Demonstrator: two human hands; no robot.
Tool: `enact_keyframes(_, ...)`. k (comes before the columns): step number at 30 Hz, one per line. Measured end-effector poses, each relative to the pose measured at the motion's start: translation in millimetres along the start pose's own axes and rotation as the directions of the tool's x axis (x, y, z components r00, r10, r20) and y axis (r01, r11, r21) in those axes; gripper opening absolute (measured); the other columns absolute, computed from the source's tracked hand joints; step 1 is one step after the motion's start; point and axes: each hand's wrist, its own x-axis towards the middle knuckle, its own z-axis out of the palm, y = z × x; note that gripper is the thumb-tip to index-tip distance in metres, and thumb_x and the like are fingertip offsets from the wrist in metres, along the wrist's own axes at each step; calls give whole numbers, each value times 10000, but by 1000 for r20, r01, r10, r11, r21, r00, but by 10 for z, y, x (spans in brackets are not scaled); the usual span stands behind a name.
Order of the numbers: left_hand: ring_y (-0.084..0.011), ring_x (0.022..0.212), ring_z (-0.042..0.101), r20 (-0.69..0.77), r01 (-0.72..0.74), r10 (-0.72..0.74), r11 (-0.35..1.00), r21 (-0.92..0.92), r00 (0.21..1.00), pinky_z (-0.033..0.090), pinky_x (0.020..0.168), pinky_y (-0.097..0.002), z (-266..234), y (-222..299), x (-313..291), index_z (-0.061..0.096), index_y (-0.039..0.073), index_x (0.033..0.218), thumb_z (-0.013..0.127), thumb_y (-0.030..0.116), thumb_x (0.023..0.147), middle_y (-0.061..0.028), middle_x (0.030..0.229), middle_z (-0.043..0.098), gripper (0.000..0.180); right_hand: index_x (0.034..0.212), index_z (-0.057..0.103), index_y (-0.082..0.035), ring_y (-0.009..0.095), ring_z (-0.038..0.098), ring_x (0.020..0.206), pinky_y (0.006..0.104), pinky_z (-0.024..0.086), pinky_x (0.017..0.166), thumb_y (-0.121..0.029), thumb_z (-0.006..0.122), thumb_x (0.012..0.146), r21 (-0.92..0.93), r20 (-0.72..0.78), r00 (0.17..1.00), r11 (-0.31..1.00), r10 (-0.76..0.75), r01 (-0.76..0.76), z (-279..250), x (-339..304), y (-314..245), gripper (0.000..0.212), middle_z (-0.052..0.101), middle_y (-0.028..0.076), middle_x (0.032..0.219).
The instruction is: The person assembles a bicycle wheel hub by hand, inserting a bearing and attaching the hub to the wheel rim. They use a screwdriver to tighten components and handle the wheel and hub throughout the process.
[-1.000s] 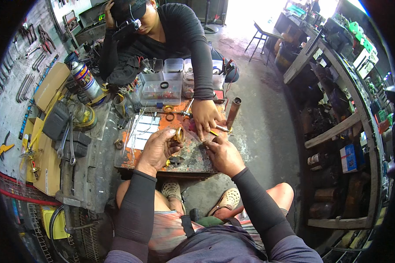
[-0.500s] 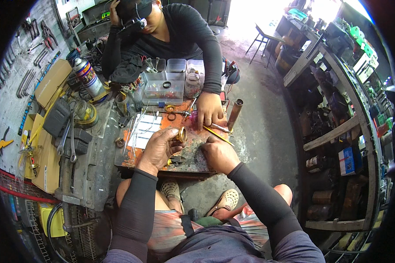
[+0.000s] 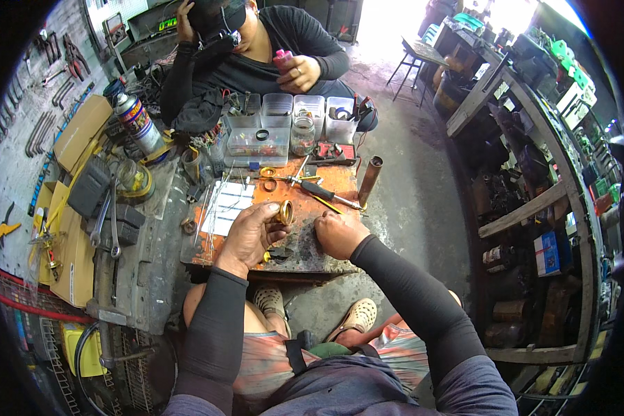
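– Since a moment ago, a co-worker's hand has lifted off the table, raising a pink object. Where's the brass-coloured ring?
– Pinched in the person's left hand, above that scuffed orange tabletop. The right hand is curled nearby; whether it grips anything, one cannot tell.
– Counts, going outward?
– One upright tube, one glass jar, four open clear bins, two spanners. Beyond: grey floor, one wooden rack.
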Motion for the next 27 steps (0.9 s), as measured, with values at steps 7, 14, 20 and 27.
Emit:
enact_keyframes(7,-188,864,785,18,1,-1,999,-34,1000,664,730,-284,-19,11,-17,730,31,1215,719,277,1059,-73,1011,788,292,944,759,-19,303,748,963,429,625,851,-153,650,906,113,-53,996,992,67,-61,133,-55,20,176,763,140,934)
enact_keyframes(14,-192,862,787,45,11,-9,999,-43,999,668,729,-290,-6,6,-15,730,33,1216,722,279,1063,-71,1005,790,290,983,688,8,369,736,984,475,612,868,-139,657,946,253,-166,976,963,140,-96,271,-130,58,155,729,201,992)
enact_keyframes(20,-189,864,774,35,22,-22,1000,-14,999,654,737,-295,-5,-12,-5,732,44,1217,729,299,1058,-61,1007,787,300,1014,664,4,420,730,955,519,595,862,-152,656,993,532,-356,893,845,276,-49,246,-158,-73,158,699,224,988)
enact_keyframes(27,-191,872,773,5,24,-24,1000,-7,1000,654,738,-296,-29,-23,1,731,50,1219,727,299,1058,-61,1011,782,296,1023,694,-9,412,760,934,522,619,822,-150,618,991,383,-136,983,922,120,-60,270,-157,-147,164,719,207,1015)
